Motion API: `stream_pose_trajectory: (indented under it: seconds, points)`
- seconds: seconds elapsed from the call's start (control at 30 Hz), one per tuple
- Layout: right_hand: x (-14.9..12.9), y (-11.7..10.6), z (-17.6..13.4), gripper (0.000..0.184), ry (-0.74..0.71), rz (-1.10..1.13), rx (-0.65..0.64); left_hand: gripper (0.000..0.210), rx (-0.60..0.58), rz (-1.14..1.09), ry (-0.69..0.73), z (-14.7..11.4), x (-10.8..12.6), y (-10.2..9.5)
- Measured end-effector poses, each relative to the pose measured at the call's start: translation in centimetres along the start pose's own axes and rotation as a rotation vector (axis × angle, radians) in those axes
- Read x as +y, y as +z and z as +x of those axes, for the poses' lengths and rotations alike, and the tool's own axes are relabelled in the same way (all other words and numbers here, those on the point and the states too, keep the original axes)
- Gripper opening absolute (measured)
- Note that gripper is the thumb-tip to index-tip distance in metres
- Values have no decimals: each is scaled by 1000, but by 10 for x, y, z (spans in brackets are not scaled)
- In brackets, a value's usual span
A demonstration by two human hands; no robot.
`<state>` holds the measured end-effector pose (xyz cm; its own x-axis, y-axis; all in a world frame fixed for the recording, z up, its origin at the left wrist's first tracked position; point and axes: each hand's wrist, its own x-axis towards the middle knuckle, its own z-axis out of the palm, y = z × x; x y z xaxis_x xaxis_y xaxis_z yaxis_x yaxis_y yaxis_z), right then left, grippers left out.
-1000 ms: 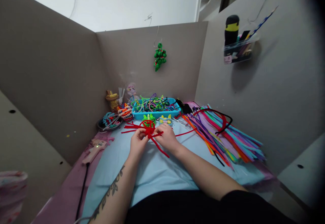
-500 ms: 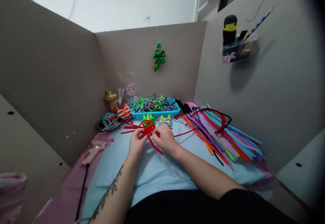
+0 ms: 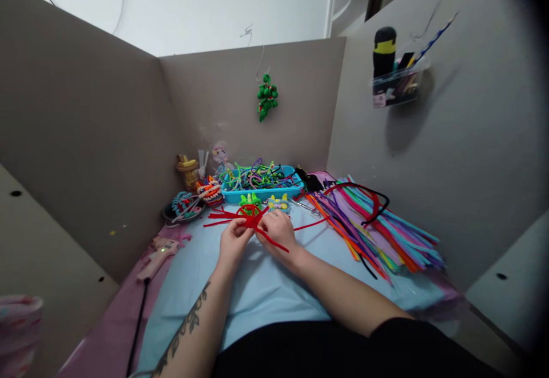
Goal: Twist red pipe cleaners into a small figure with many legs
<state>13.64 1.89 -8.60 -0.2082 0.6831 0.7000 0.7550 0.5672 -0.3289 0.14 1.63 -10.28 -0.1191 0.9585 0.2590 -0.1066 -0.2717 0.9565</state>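
Note:
Red pipe cleaners, crossed and looped together, are held up between my two hands over the blue cloth. My left hand pinches the bundle from the left, with several loose ends sticking out past it. On the other side, my right hand has its fingers closed on the red strands close to the centre. One red end slants down to the right across that hand. Just behind the bundle sit a green pipe-cleaner figure and a blue-and-yellow one. Fingertips are partly hidden by the strands.
A blue tray of tangled pipe cleaner scraps stands at the back. Many coloured pipe cleaners lie on the right, near scissors. On the left are a dark bowl and a pink glue gun. Grey panels surround the table.
The loose red end that pointed down between my hands has swung up to the right, over my right hand. Both hands stay close together on the bundle.

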Motion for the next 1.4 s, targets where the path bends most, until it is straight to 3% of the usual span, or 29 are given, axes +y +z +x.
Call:
stream_pose_trajectory:
  seconds: [0.27,0.43,0.57,0.87,1.1,1.4]
  points:
    - [4,2,1,7,11,107,-34,30,-16,-84,23,2,1,-1]
    - [6,0,2,19,27,183,0,33,0,-66,58,0,4,-1]
    - [6,-1,3,16,14,189,-31,34,-44,-94,72,-1,3,0]
    - [3,-1,0,9,-13,100,-70,31,5,-12,150,2,-1,-3]
    - [1,0,-1,10,-33,-96,-83,30,35,128,168,-2,3,1]
    - [0,4,-1,11,-3,-52,-81,27,74,247,206,-4,1,-1]
